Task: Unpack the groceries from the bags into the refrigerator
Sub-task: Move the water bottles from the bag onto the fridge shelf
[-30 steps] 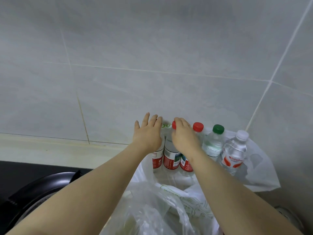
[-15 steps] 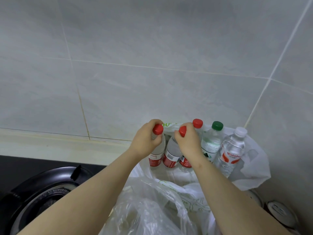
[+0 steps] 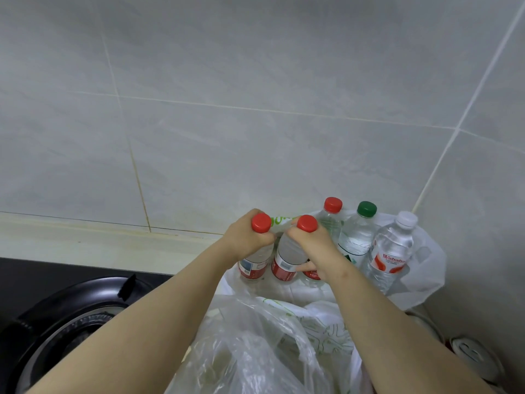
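Observation:
Several water bottles stand in an open white plastic bag (image 3: 420, 282) against the tiled wall. My left hand (image 3: 247, 240) is closed around the neck of a red-capped bottle (image 3: 255, 265) at the left end. Beside it, my right hand (image 3: 315, 248) grips the neck of a second red-capped bottle (image 3: 287, 260). Both bottles are upright with red labels. To the right stand a third red-capped bottle (image 3: 331, 214), a green-capped bottle (image 3: 358, 234) and a white-capped bottle (image 3: 390, 251). A crumpled clear plastic bag (image 3: 250, 348) lies in front, between my forearms.
A black gas stove burner (image 3: 71, 322) sits at the lower left on a dark cooktop. The pale counter ledge (image 3: 99, 240) runs along the grey tiled wall (image 3: 255, 109). A round white lidded object (image 3: 471, 354) lies at the lower right near the corner.
My hands came down onto the caps, then closed around the necks of two red-capped bottles. The two bottles now look slightly raised, their caps showing above my fists.

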Available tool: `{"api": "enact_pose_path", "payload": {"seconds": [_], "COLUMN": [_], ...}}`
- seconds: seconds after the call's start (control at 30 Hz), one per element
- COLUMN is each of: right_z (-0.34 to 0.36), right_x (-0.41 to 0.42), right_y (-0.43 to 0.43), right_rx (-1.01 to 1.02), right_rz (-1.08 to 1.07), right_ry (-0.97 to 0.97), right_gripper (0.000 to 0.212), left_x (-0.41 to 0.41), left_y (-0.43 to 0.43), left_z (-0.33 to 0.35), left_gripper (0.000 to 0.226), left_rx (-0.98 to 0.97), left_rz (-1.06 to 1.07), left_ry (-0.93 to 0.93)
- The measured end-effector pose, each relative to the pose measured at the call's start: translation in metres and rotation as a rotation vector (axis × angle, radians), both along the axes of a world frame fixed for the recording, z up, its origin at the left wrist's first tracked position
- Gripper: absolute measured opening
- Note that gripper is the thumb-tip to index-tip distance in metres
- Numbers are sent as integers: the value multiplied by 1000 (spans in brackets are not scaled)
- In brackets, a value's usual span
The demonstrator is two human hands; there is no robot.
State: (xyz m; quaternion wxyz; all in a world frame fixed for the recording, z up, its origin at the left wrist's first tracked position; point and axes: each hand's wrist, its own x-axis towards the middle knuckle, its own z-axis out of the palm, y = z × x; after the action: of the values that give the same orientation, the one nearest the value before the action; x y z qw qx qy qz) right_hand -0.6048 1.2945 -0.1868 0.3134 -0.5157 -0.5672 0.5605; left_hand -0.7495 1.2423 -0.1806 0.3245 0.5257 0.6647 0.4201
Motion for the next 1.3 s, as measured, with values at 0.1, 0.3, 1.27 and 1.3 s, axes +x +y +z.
{"api": "enact_pose_path", "payload": {"seconds": [0.1,0.3,1.27,1.3], "right_z": [1,0,108,113], "right_x": [0,7,28,28], "right_y": [-2,-11,-169,-179], "right_rx": [-35,3,431,444], "right_rz": [15,16,-57,-42], "right_ry": [32,110,448,471], "right_gripper": [32,25,25,25], "left_x": [3,7,38,38], "left_y": [-1,-2,-193,-205], "left_z": [0,-4,97,99], "left_gripper": [27,24,28,28], "left_rx": [-77,-84,551,574], "left_rz": [-22,-2,378,405], "left_ry": [-110,-144,-404,-407]}}
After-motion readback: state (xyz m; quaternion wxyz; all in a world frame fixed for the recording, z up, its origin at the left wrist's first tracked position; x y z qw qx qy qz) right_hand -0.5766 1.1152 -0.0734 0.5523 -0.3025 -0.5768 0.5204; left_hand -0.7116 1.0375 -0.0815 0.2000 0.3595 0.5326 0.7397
